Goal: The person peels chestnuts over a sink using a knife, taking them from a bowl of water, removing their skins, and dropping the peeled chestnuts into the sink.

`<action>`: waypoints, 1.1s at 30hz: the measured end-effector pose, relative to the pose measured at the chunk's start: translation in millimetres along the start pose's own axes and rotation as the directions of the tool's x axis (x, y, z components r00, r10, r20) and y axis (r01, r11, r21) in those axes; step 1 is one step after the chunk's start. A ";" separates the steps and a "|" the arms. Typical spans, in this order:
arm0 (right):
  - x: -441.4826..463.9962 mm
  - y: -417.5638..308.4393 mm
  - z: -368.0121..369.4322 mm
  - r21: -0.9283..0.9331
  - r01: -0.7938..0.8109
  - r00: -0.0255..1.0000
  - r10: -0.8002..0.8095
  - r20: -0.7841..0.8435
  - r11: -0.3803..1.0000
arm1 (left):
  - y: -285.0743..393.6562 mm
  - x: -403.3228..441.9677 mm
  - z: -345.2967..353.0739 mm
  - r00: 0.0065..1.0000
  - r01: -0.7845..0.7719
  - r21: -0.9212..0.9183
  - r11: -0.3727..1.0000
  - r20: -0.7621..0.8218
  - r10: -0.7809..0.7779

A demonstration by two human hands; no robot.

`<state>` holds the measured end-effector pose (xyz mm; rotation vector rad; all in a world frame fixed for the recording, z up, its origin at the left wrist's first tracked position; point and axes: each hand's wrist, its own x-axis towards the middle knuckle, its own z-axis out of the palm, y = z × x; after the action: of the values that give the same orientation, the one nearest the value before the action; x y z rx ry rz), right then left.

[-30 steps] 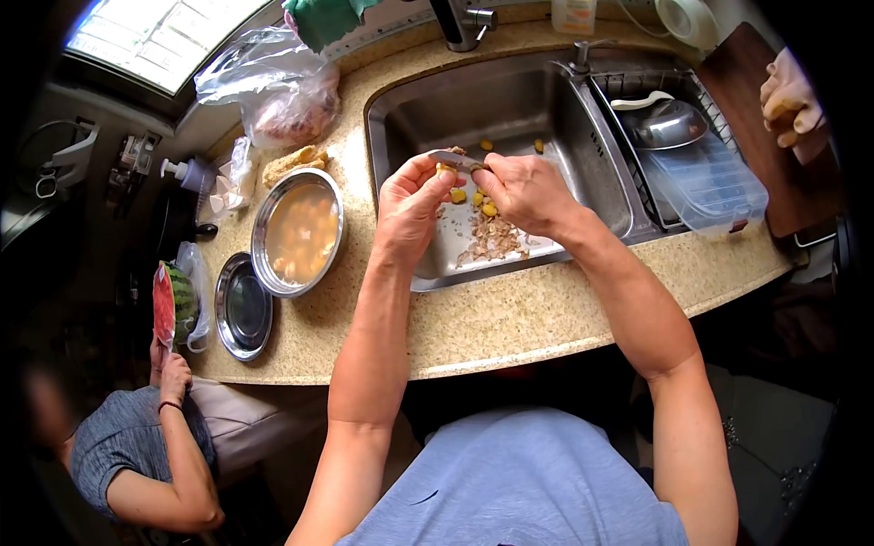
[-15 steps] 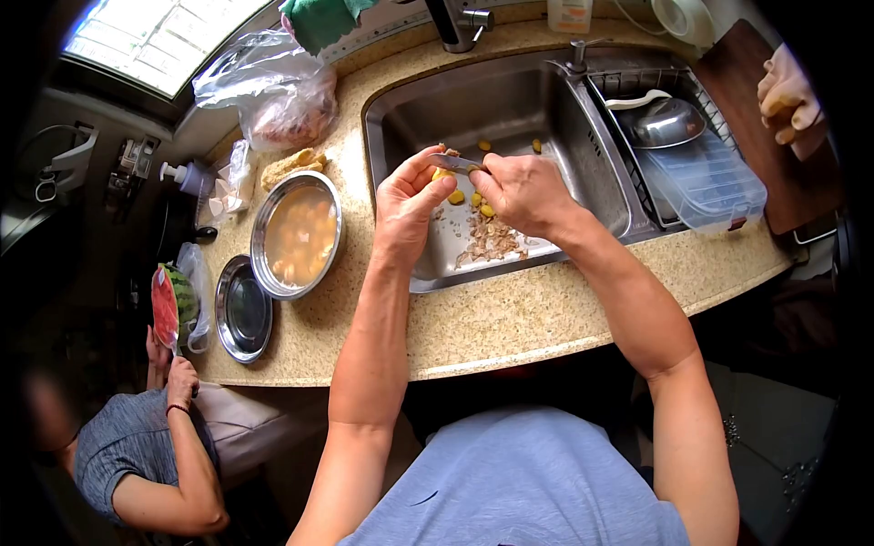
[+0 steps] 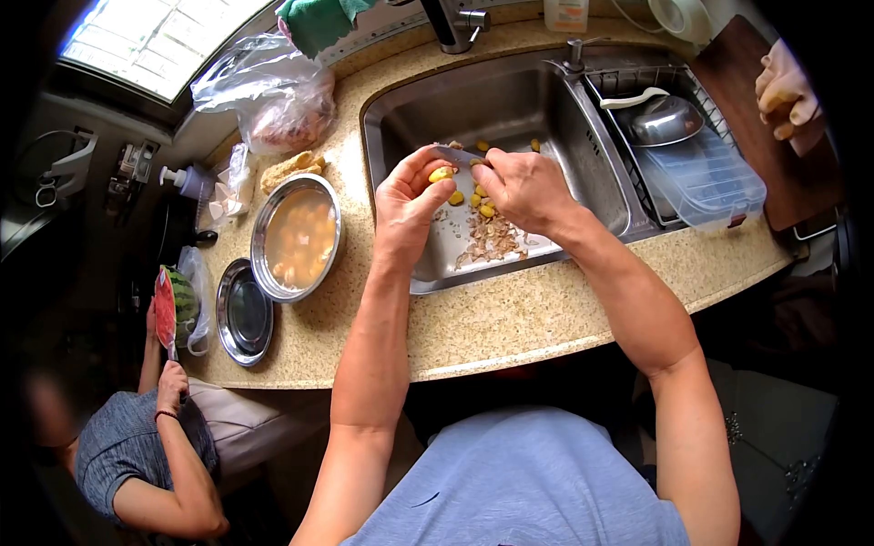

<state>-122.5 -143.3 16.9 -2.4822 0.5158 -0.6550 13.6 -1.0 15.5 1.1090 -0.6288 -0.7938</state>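
Over the sink [image 3: 510, 86], my left hand [image 3: 407, 197] pinches a yellow chestnut [image 3: 442, 173] between thumb and fingers. My right hand [image 3: 530, 193] is closed on a small knife [image 3: 458, 156], its blade reaching across to the fingertips of my left hand. The handle is hidden inside my right fist. Below the hands, several yellow chestnuts [image 3: 487, 210] and a heap of brown peelings [image 3: 492, 237] lie on the sink floor. Left of the sink stands a steel bowl [image 3: 337, 244] holding cloudy water and yellowish pieces.
An oval metal dish [image 3: 224, 314] sits beside the bowl. Behind are a clear plastic bag [image 3: 273, 86] and a faucet [image 3: 448, 27]. A drying rack [image 3: 678, 77] holds a metal bowl [image 3: 666, 121] and plastic lid [image 3: 710, 187]. At left, another person [image 3: 146, 437] cuts a watermelon [image 3: 182, 300].
The knife blade has shifted slightly up, and more of the yellow chestnut shows in my left fingers. At left, the other person's knife hand has moved slightly down and away from the watermelon.
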 end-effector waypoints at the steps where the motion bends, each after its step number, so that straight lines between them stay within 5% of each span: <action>1: 0.1 -0.5 0.0 0.012 0.042 0.999 -0.042 0.002 0.999 | 1.0 -0.7 0.5 1.000 -0.025 0.113 0.993 -0.002 0.025; 5: 0.6 9.0 6.9 -0.118 0.036 0.999 -0.037 -0.004 0.992 | -1.8 -1.1 -1.3 0.998 -0.042 0.317 0.948 -0.041 0.058; 12: -3.9 4.4 11.0 -0.067 0.111 0.994 -0.110 0.027 0.991 | -1.3 -1.1 -4.2 0.996 -0.002 0.367 0.930 -0.082 0.034; 15: 1.6 6.1 8.1 -0.059 -0.045 0.999 0.046 0.020 0.997 | 0.3 0.1 -2.5 0.996 -0.018 0.372 0.928 -0.069 0.047; 16: 2.7 2.9 5.0 0.132 -0.118 0.993 0.112 0.049 0.984 | 0.2 0.6 -1.6 0.998 -0.027 0.376 0.926 -0.046 0.048; 18: 4.2 -4.1 -2.0 0.478 -0.259 0.966 0.220 0.138 0.839 | -2.3 2.0 2.9 0.999 -0.041 0.372 0.927 -0.017 0.051; 20: 2.3 -3.6 2.7 0.575 -0.287 0.958 0.235 0.165 0.766 | -5.8 0.8 5.2 0.997 -0.081 0.382 0.921 0.042 0.071; 22: 3.5 2.3 9.5 0.737 -0.401 0.916 0.214 0.340 0.544 | -5.7 -0.4 8.7 0.995 -0.092 0.418 0.904 0.074 0.067; 24: 2.7 6.1 11.2 0.767 -0.432 0.902 0.224 0.369 0.475 | -4.3 -1.7 11.2 0.996 -0.085 0.549 0.832 0.071 0.054; 29: 3.7 3.7 7.9 0.834 -0.479 0.872 0.257 0.416 0.274 | -13.1 0.2 10.3 0.978 -0.207 0.437 0.875 0.092 0.186; 33: 3.7 0.1 5.8 0.847 -0.459 0.880 0.269 0.392 0.269 | -10.8 -0.5 11.8 0.984 -0.163 0.287 0.944 0.116 0.134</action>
<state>-116.4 -142.9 13.7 -1.2007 0.4396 -0.3455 1.4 -9.4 9.1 1.2831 -0.9236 -0.6369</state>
